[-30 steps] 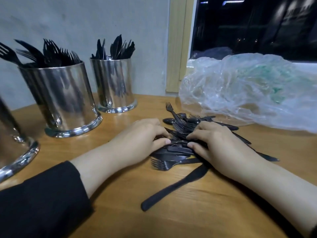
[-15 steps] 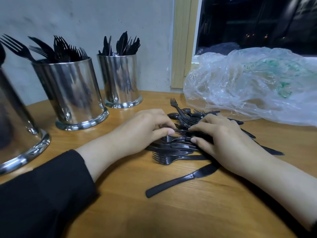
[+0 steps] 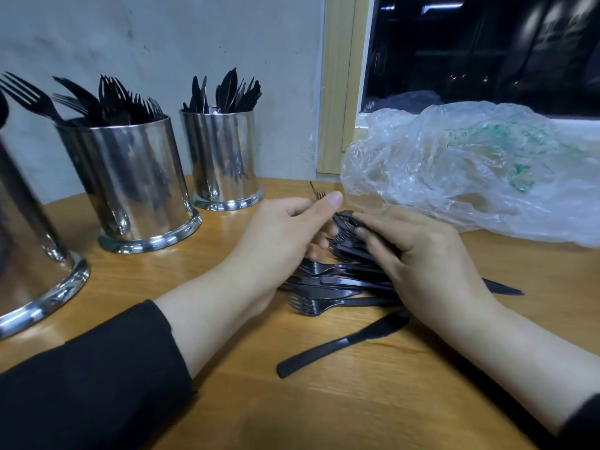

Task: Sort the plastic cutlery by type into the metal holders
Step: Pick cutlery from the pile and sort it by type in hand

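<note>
Right hand: the right hand (image 3: 422,254) is curling its fingers (image 3: 373,237) around a bundle of black forks (image 3: 349,232), lifting it above the pile.
Left hand: the left hand (image 3: 285,235) is pinching a single fork (image 3: 316,191) between thumb and curled fingers, the tines poking up past the thumb tip, just beside the bundle.
Pile: loose black cutlery (image 3: 334,287) is lying on the wooden table (image 3: 373,401) beneath both hands, forks and knives mixed together.
Stray knife: one black knife (image 3: 341,345) is lying apart at the near edge of the pile, its handle pointing toward the camera.
Fork holder: the middle metal holder (image 3: 130,180) is standing upright to the left, holding forks, tines up.
Knife holder: the far metal holder (image 3: 224,157) is standing by the wall, holding knives.
Third holder: a nearer holder (image 3: 29,254) is showing only partly at the left edge; its contents cannot be told.
Bag: a crumpled clear plastic bag (image 3: 470,170) is lying behind the hands, under the window.
</note>
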Motion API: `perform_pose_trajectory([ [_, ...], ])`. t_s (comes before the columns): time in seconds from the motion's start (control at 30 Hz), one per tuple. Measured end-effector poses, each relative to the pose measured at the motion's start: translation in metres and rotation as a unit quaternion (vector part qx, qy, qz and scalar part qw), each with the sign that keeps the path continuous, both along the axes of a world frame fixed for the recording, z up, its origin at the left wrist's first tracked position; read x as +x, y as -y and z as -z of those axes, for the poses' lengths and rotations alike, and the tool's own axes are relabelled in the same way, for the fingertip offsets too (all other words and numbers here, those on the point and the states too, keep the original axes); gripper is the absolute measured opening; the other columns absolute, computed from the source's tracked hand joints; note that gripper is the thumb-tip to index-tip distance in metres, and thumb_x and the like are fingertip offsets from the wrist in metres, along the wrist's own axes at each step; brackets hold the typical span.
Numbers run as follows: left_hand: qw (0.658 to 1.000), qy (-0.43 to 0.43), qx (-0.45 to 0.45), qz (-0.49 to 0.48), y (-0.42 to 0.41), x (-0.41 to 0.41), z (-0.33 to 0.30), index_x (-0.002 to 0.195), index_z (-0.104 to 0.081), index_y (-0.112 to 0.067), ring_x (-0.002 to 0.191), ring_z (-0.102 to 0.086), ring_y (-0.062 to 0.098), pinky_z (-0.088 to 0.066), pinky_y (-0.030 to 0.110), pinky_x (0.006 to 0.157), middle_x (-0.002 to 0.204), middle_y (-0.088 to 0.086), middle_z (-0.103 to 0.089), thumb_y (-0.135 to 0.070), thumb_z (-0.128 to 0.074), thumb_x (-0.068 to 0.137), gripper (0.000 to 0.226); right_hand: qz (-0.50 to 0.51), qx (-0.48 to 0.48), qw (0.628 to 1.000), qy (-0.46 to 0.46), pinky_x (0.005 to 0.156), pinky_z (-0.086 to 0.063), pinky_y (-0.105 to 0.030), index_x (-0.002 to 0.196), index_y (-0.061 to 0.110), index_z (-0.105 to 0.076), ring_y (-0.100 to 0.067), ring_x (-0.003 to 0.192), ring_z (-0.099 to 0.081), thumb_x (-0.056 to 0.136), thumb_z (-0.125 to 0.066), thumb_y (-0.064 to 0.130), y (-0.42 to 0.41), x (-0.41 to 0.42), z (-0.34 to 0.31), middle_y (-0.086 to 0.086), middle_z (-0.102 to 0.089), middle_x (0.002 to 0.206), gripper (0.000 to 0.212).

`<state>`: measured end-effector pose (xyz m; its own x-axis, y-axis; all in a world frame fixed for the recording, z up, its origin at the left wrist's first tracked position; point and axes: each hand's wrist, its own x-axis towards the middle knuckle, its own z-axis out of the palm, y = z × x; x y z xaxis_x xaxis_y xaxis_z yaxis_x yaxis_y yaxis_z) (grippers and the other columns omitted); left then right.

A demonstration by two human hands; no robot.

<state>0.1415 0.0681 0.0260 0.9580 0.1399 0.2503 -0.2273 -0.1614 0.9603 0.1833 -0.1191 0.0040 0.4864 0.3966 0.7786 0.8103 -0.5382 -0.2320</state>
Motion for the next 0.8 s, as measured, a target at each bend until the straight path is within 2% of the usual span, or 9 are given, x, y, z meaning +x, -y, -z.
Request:
perform_pose_trajectory([
  [0.07, 0.995, -0.023, -0.094, 0.01, 0.005, -0.001, -0.002, 0.102, -0.074, -0.003, 0.077, -0.068, 0.017, -0.054, 0.028, 0.066, 0.09, 0.013, -0.075, -0.029, -0.057, 0.103, 0.031, -0.02, -0.008, 1.0, -0.008, 0.072, -0.051, -0.033, 0.123, 0.02, -0.072, -0.017, 0.078, -0.062, 0.098, -0.059, 0.028, -0.005, -0.004, -0.001, -0.001, -0.064, 0.086, 0.03],
  [0.13, 0.988, -0.022, -0.151, 0.005, 0.002, 0.0, -0.002, 0.103, -0.07, -0.004, 0.084, -0.074, 0.023, -0.06, 0.03, 0.073, 0.099, 0.02, -0.076, -0.023, -0.051, 0.107, 0.027, -0.04, 0.0, 0.998, -0.039, 0.08, -0.046, -0.02, 0.126, 0.023, -0.07, -0.01, 0.086, -0.06, 0.1, -0.053, 0.035, -0.004, -0.007, -0.004, 0.003, -0.064, 0.093, 0.033],
  [0.2, 0.981, -0.003, -0.192, 0.0, -0.004, -0.001, -0.004, 0.105, -0.067, -0.005, 0.087, -0.076, 0.026, -0.062, 0.032, 0.079, 0.101, 0.022, -0.076, -0.022, -0.047, 0.109, 0.026, -0.005, 0.021, 0.998, -0.065, 0.081, -0.042, -0.015, 0.112, 0.021, -0.073, -0.01, 0.089, -0.059, 0.104, -0.048, 0.035, 0.002, -0.001, -0.006, 0.006, -0.063, 0.093, 0.03],
  [0.27, 0.977, 0.018, -0.211, -0.007, -0.011, 0.0, -0.006, 0.106, -0.065, -0.006, 0.086, -0.077, 0.026, -0.062, 0.03, 0.077, 0.098, 0.019, -0.077, -0.021, -0.046, 0.109, 0.024, 0.059, 0.0, 0.995, -0.086, 0.078, -0.041, -0.022, 0.101, 0.018, -0.071, -0.016, 0.088, -0.058, 0.102, -0.052, 0.034, 0.014, 0.013, -0.005, 0.004, -0.061, 0.091, 0.025],
  [0.33, 0.975, 0.033, -0.219, -0.014, -0.015, -0.001, -0.009, 0.107, -0.064, -0.006, 0.079, -0.077, 0.02, -0.061, 0.028, 0.072, 0.09, 0.014, -0.079, -0.018, -0.048, 0.108, 0.02, 0.123, -0.08, 0.983, -0.113, 0.088, -0.045, -0.034, 0.11, 0.022, -0.07, -0.023, 0.099, -0.059, 0.096, -0.059, 0.034, 0.024, 0.024, -0.002, 0.001, -0.062, 0.101, 0.021],
  [0.43, 0.974, 0.041, -0.22, -0.024, -0.019, 0.0, -0.009, 0.107, -0.063, -0.004, 0.072, -0.074, 0.021, -0.061, 0.03, 0.068, 0.081, 0.01, -0.077, -0.015, -0.049, 0.106, 0.018, 0.167, -0.173, 0.958, -0.159, 0.099, -0.045, -0.049, 0.123, 0.025, -0.068, -0.029, 0.116, -0.057, 0.091, -0.067, 0.032, 0.032, 0.032, -0.001, 0.0, -0.063, 0.118, 0.033],
  [0.57, 0.974, 0.038, -0.22, -0.024, -0.017, 0.001, -0.004, 0.113, -0.065, -0.006, 0.062, -0.062, 0.021, -0.06, 0.034, 0.066, 0.068, 0.003, -0.058, -0.02, -0.048, 0.108, 0.022, 0.174, -0.205, 0.946, -0.182, 0.095, -0.047, -0.051, 0.116, 0.026, -0.072, -0.024, 0.114, -0.058, 0.092, -0.065, 0.039, 0.03, 0.03, 0.0, 0.006, -0.063, 0.113, 0.029],
  [0.67, 0.974, 0.013, -0.224, -0.021, -0.014, 0.001, -0.002, 0.122, -0.063, -0.01, 0.053, -0.043, 0.013, -0.05, 0.03, 0.053, 0.065, -0.003, -0.043, -0.019, -0.042, 0.11, 0.025, 0.17, -0.2, 0.949, -0.176, 0.092, -0.047, -0.051, 0.107, 0.028, -0.074, -0.022, 0.106, -0.058, 0.092, -0.066, 0.038, 0.029, 0.029, 0.003, 0.009, -0.06, 0.102, 0.02],
  [0.8, 0.96, -0.029, -0.278, 0.008, -0.012, 0.0, -0.004, 0.119, -0.055, -0.003, 0.053, -0.038, 0.014, -0.035, 0.029, 0.048, 0.064, -0.001, -0.043, -0.006, -0.039, 0.107, 0.02, 0.164, -0.174, 0.955, -0.177, 0.09, -0.047, -0.05, 0.094, 0.032, -0.07, -0.019, 0.098, -0.057, 0.09, -0.068, 0.036, 0.027, 0.027, 0.003, 0.012, -0.057, 0.093, 0.006],
])
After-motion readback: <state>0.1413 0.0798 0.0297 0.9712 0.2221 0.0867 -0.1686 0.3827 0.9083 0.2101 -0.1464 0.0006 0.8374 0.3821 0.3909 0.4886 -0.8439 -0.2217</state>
